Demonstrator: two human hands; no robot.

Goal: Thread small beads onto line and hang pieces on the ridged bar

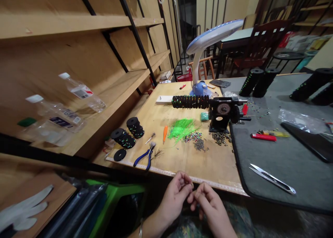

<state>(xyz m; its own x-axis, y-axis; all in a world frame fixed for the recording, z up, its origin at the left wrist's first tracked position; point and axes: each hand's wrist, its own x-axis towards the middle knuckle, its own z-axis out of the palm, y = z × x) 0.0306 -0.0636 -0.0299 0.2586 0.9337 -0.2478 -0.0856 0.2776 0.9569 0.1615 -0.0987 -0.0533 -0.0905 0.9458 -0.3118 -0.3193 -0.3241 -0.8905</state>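
Observation:
My left hand (179, 193) and my right hand (208, 201) come close together just off the table's front edge. Both have thumb and fingers pinched; whatever lies between them is too small to make out. Beyond them on the wooden table are a pile of bright green strands (183, 129), mixed coloured beads (192, 137), grey beads (199, 144) and small brass-like pieces (220, 138). A black winding machine (221, 113) stands behind, with a row of black foam spools (190, 101) on its shaft. Blue-handled pliers (145, 156) and an orange-handled tool (165, 133) lie to the left.
Stacked black spools (123, 138) stand at the table's left edge. On the grey mat (260, 161) rest thread snips (272, 178), a red cutter (263, 137) and a plastic bag (301, 121). A desk lamp (200, 58) rises at the back. Bottles (83, 92) stand on the left shelf.

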